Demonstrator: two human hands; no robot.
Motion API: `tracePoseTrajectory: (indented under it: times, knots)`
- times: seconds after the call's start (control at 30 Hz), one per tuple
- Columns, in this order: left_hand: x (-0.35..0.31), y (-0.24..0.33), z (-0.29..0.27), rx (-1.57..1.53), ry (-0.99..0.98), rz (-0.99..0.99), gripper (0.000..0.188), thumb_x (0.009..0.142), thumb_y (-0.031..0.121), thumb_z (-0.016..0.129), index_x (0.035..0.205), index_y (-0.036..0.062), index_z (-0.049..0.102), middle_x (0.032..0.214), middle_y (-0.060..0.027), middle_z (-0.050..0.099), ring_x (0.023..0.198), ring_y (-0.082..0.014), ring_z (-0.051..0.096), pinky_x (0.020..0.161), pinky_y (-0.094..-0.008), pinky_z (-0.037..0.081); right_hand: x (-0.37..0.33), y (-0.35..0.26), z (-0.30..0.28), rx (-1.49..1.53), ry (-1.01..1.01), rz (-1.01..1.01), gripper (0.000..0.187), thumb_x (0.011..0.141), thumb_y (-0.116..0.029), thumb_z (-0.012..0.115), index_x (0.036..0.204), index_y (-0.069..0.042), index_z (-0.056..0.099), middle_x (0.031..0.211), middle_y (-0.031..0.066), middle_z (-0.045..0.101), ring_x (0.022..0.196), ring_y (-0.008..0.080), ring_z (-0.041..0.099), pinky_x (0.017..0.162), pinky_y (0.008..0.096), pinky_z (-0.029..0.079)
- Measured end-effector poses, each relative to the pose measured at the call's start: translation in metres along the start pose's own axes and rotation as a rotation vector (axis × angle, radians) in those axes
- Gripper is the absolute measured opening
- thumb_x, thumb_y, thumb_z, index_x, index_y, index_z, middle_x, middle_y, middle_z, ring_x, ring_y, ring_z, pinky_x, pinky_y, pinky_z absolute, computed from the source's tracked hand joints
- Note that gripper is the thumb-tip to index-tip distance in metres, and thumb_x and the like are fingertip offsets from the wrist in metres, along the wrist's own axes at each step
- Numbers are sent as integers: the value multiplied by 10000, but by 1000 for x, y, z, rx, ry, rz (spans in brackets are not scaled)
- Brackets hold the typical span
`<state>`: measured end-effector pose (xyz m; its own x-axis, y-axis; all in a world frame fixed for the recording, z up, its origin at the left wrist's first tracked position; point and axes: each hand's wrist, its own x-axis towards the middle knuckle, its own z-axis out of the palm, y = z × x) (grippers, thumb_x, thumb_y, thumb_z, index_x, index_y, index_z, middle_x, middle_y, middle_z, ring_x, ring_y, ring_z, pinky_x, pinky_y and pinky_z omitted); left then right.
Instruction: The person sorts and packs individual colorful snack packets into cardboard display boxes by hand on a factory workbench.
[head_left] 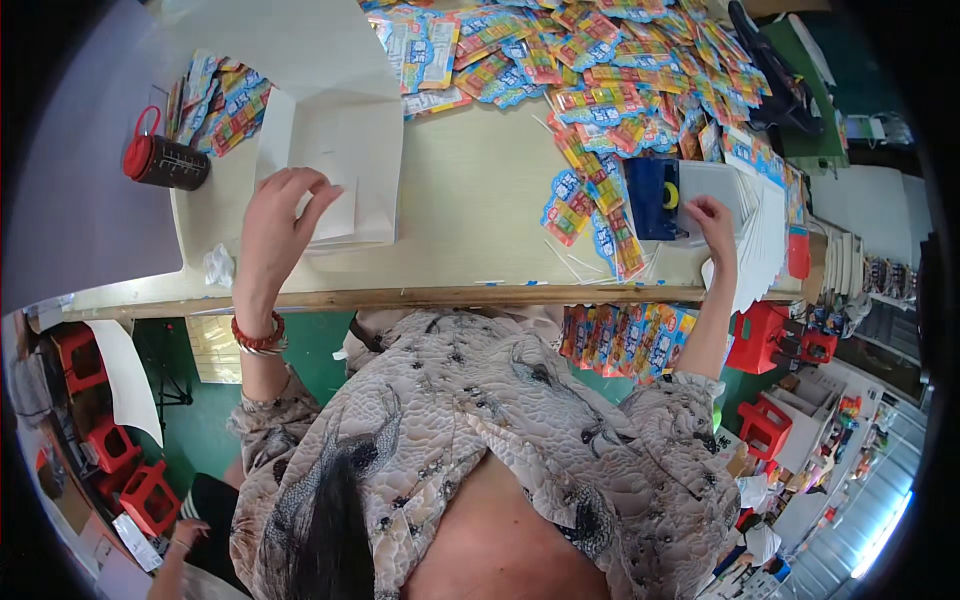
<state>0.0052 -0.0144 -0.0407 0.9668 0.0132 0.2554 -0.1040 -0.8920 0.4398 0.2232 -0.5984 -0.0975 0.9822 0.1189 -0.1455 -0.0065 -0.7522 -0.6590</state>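
Observation:
An open white cardboard box (382, 150) lies on the table at the left, its inside facing up. Over its left side is my left hand (283, 225), thumb and fingertips brought together in a pinch beside a small white flap (338, 212); whether anything is between them is hidden. At the right, a dark blue tape dispenser (648, 205) holds a yellow roll (671, 195). My right hand (714, 225) is just right of the dispenser, fingers curled together at its edge. Anything in that pinch is too small to make out.
Colourful flat candy packs (600, 80) are heaped along the far side, with more behind the box. A dark bottle with a red lid (168, 160) lies at left. White sheets (762, 230) are stacked at right. The wooden table edge (450, 296) runs before me. Red stools (755, 340) stand below.

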Motion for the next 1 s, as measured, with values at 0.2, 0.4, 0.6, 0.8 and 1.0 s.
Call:
tracePoseTrajectory:
  times: [0.2,0.4,0.6,0.8,1.0]
  knots:
    - [-10,7,-7,-170,154,-72,141,883,159,630,878,19,613,852,-86,630,829,-281,576,780,-354,439,3,9,-3,18,9,23,117,845,-138,691,863,-24,674,736,-41,593,677,58,492,614,222,387]
    - [-13,9,-2,-245,140,-78,131,907,140,600,902,10,613,864,-85,627,825,-267,565,777,-333,438,-3,2,2,50,54,35,132,854,-143,682,822,-15,673,706,-42,587,653,50,474,591,214,370]
    - [-10,15,3,-306,99,-62,140,916,136,586,894,-1,602,858,-94,622,814,-270,562,768,-335,438,-3,12,0,63,61,52,134,860,-150,672,833,-19,676,711,-42,593,663,49,476,588,213,365]
    - [-12,14,6,-314,113,-68,100,894,98,613,888,-2,604,832,-102,613,775,-269,562,728,-334,441,-2,22,-4,54,161,107,141,888,-145,625,874,-5,637,735,-12,586,670,82,508,589,229,383]
    - [-11,12,3,-311,168,-66,62,858,33,644,910,11,619,881,-95,647,821,-263,606,727,-329,464,-17,26,-42,140,738,109,215,964,-151,470,1030,51,501,960,155,651,920,249,680,720,338,537]
